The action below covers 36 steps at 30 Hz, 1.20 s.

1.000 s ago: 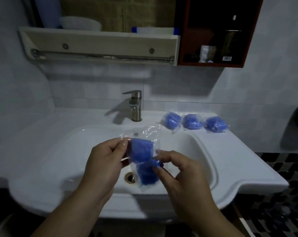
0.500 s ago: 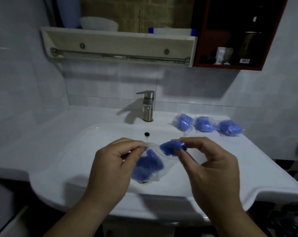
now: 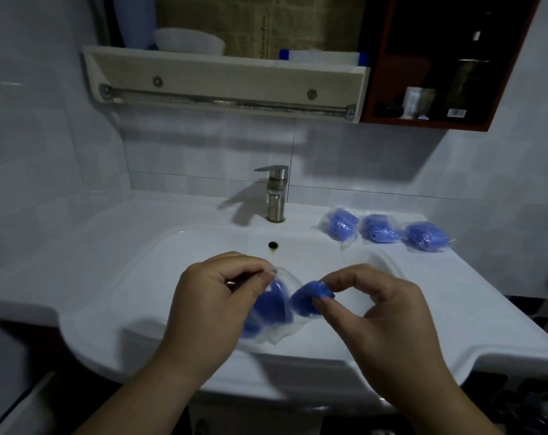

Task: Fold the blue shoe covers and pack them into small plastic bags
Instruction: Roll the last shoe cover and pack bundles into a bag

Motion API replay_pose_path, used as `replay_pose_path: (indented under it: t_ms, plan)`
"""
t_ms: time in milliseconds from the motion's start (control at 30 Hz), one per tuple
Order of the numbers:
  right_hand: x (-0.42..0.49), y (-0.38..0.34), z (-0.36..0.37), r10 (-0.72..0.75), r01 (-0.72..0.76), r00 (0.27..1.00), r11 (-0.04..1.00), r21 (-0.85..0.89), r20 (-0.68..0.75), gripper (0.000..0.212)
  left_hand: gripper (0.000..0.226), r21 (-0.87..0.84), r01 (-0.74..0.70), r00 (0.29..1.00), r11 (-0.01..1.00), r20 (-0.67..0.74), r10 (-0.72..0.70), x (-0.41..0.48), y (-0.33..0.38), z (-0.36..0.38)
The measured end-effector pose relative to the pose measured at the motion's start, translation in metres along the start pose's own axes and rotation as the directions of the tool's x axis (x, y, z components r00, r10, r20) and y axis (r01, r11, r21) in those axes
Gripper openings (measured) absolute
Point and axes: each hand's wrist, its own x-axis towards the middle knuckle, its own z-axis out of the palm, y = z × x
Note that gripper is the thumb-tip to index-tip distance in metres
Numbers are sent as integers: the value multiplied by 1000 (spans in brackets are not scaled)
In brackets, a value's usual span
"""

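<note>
White bathroom sink, dim light. Over the basin the left hand pinches the top edge of a small clear plastic bag, with one folded blue shoe cover inside. The right hand pinches a second shoe cover at the bag mouth, just beside the first; can't tell if it's in. Far right on the ledge, three packed bags lie in a row beside the faucet. Judgement: three done, fourth mid-packing, closing left.

Dim, bluish light; the faucet casts a soft shadow leftward, with wide-angle bending and blur toward the edges.
</note>
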Motion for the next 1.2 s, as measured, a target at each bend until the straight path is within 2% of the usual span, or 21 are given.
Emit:
replay_pose_path:
  t_ms: [67,133,167,200,300,400,567,800,900,1033,1200]
  plan:
    - [0,3,3,11,-12,1000,1000,-25,-30,14,21,-30,17,998,999,62,-15,0,2,1]
    - [0,4,6,0,-4,995,999,-41,-100,7,20,-50,28,991,998,131,-22,0,4,2]
    - [1,4,7,-28,20,991,998,-57,-128,4,19,-59,27,988,998,152,-18,0,5,2]
    - [1,3,8,-81,67,986,993,-97,-147,10,19,-64,25,987,998,160,-14,-1,5,3]
    - [3,7,12,-224,192,968,952,-240,-114,11,17,-67,3,989,998,145,7,-1,5,5]
    - [4,10,21,-244,216,968,925,-313,-54,6,19,-65,-48,987,997,147,57,-3,6,6]
    - [1,8,29,-181,173,983,956,-236,-14,16,24,-112,-52,983,992,167,70,-4,8,10]
    - [-6,-4,21,-148,151,986,988,-32,79,30,20,-142,81,987,986,153,-59,-3,11,7]
    - [-9,-12,21,-132,127,985,990,54,115,29,21,-146,113,985,983,146,-91,-2,11,8]
    - [-9,-12,21,-95,90,979,995,40,182,33,22,-155,191,978,969,114,-175,-3,13,11]
    - [-8,-9,16,-106,106,991,994,0,77,36,23,-226,346,938,911,62,-341,-1,13,14]
